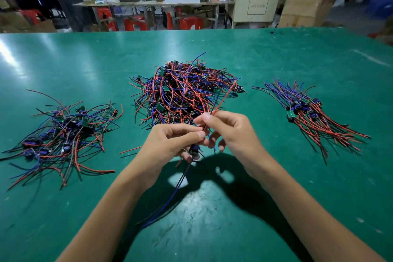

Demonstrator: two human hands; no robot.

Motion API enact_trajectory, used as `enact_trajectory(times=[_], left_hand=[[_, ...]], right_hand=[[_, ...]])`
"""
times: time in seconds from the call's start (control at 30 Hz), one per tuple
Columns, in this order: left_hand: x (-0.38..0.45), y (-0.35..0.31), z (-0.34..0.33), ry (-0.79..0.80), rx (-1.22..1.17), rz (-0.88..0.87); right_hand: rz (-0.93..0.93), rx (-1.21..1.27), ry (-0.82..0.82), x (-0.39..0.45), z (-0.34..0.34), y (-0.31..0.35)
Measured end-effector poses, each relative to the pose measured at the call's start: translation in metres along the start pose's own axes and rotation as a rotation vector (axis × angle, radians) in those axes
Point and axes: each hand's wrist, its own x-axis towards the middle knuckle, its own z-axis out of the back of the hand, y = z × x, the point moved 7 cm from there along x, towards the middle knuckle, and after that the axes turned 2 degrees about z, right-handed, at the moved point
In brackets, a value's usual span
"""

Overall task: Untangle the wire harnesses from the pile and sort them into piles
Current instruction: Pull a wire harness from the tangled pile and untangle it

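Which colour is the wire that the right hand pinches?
Red wire, pinched by the right hand; head view.

Beyond the glossy green table [276, 53] stands a cluttered workbench [153, 4] with red stools [189, 22] beneath, a cream cabinet [255, 9] and a cardboard box [306, 9] alongside.

- Both bare forearms rise from the bottom edge toward the frame's centre; the wrists converge
- left hand [170, 140], centre frame, fingers curled, thumb pressed to forefinger in a pinch
- right hand [231, 132], just beside it, thumb and forefinger pinched at its upper tip; lower fingers loosely curled
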Motion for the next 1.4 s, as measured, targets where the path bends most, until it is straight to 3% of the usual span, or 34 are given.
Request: enact_trajectory(times=[0.1,0.23,0.37,0.87,1.13,1.4], left_hand=[[0.003,0.003,-0.005,0.068,-0.074,0.066],[0.008,0.011,-0.014,0.179,-0.163,0.219],[0.000,0.006,-0.014,0.233,-0.115,0.069],[0.001,0.002,-0.002,0.049,0.008,-0.067],[0.001,-0.014,0.009,-0.166,0.131,-0.298],[0.000,-0.012,0.008,-0.164,0.098,-0.277]], right_hand=[[0.072,-0.044,-0.048,-0.001,0.003,0.004],[0.001,0.091,-0.137,0.004,0.020,0.004],[-0.048,0.150,-0.212,0.006,0.033,0.001],[-0.082,0.195,-0.268,0.008,0.043,-0.008],[-0.161,0.348,-0.227,0.008,0.044,-0.012],[-0.181,0.389,-0.196,0.008,0.043,-0.013]])
